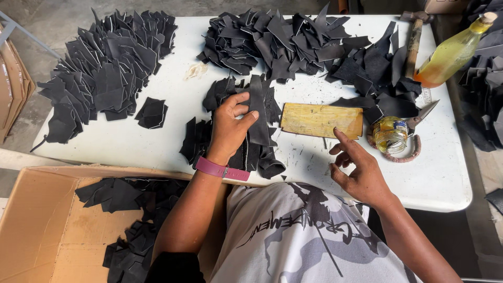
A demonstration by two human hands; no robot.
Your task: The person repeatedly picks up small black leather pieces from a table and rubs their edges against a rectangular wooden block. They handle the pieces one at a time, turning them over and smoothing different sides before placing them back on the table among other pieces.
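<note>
Two hands work over a white table (pixel 157 141) in the single head view, among heaps of black leather pieces. The left hand (pixel 229 128) has thumb and fingers closed around a long black leather strip (pixel 259 110), pinching it near its middle over a small loose stack of black cut pieces (pixel 209 139) at the near edge of the table. The right hand (pixel 359 170) hovers open and empty, forefinger stretched out, just short of a yellow-stained wooden board (pixel 321 120). Beside that board stand a small glass jar (pixel 390 134) with yellowish contents, scissors (pixel 422 114) and a tilted bottle of yellow liquid (pixel 453 51); a hammer (pixel 414 39) lies further back. Bigger heaps lie at the far left (pixel 105 68) and far centre (pixel 293 42), and a cardboard box (pixel 42 230) with more pieces sits below the table edge. The likeliest slip, as I judge it, is the strip dragging neighbouring pieces off the near edge, since the stack beneath it overlaps loosely. A wide reach by the open right hand could also knock the jar, or brush the scissor points, because both sit close to the board.
</note>
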